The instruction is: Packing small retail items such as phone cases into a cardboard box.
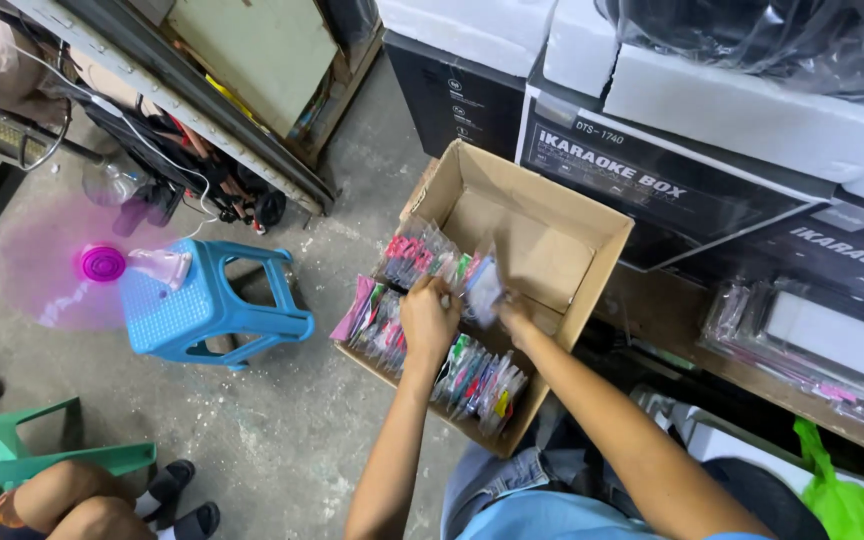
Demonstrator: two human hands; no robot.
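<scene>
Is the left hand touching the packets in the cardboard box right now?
Touching. The head view shows the left hand with fingers curled down onto the row of small plastic packets in the cardboard box; no gap shows.

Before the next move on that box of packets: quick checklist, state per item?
1. Cardboard box open, flaps out of the way: ok.
2. Left hand on the rows of small clear packets: ok, it rests on the middle row.
3. Right hand grip on a clear packet: cannot tell, motion blur hides the fingers.
4. Free room in the box: ok, the far half shows bare cardboard.
5. Packets standing in rows: ok, though the pink ones at the near left corner lean over the edge.
6. Blue plastic stool with the pink fan clear of the box: ok.
</scene>
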